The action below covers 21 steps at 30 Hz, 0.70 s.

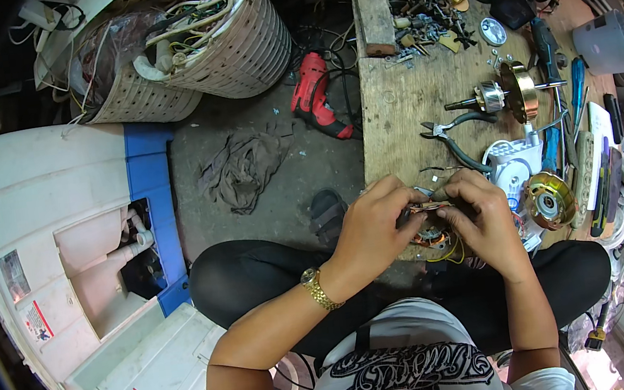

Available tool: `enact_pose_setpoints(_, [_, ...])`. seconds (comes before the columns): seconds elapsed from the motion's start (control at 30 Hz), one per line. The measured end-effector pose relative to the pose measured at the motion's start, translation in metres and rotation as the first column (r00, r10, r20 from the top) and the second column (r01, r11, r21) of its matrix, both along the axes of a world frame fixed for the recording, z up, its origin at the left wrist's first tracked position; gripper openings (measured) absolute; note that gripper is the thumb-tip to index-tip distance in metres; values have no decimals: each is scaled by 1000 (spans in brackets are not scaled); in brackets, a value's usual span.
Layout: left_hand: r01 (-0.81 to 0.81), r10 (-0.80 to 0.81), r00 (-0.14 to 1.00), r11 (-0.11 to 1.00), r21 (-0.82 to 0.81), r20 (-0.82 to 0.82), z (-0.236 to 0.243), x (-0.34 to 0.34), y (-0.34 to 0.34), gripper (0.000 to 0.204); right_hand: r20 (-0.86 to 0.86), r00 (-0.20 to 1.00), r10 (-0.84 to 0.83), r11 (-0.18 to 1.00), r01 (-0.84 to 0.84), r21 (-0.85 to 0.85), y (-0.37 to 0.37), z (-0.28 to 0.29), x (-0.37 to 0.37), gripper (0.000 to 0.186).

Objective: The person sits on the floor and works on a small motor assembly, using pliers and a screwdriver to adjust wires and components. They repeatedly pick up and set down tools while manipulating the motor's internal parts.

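Wire-wound part (432, 238) sits at the near edge of the worktop (397, 126), below the fingertips, partly hidden by them; a yellow wire (456, 249) loops from it. Left hand (383, 216): fingers curled, thumb and fingertips pinching a thin strip (429, 205). Right hand (477, 204): mirrors this, wrist bent inward, pinching the strip's other side. Forearms angle in from both sides, elbows bent.

Just beyond the right hand: white plastic housing (514, 161) and pliers (440, 131), crowding that side; brass-coloured cup (540, 214) to its right. Farther: rotor (490, 97) on a shaft, then heaped screws (426, 17). Floor, left: crumpled cloth (243, 171), red power tool (310, 95); beyond, perforated baskets (248, 51).
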<state>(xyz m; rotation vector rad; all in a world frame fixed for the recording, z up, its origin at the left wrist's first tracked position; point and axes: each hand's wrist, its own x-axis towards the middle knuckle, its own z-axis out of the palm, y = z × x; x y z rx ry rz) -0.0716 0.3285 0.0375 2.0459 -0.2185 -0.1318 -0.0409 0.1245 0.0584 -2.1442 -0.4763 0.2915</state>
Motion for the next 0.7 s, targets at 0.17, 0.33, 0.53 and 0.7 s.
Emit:
enact_pose_setpoints(0.17, [-18, 7, 986, 998, -66, -165, 7, 2, -1, 21, -179, 981, -81, 996, 88, 32, 2, 1, 1, 27])
enact_pose_setpoints(0.33, [-26, 22, 997, 999, -46, -77, 1, 0, -2, 22, -172, 985, -34, 998, 42, 45, 3, 2, 4, 27])
enact_pose_setpoints(0.53, [-44, 43, 997, 999, -20, -70, 4, 1, -3, 30, -118, 993, 18, 999, -12, 51, 0, -1, 5, 24])
enact_pose_setpoints(0.7, [-44, 43, 998, 999, -18, -44, 4, 1, -2, 34, 48, 995, 88, 996, -88, -17, -1, 0, 5, 23])
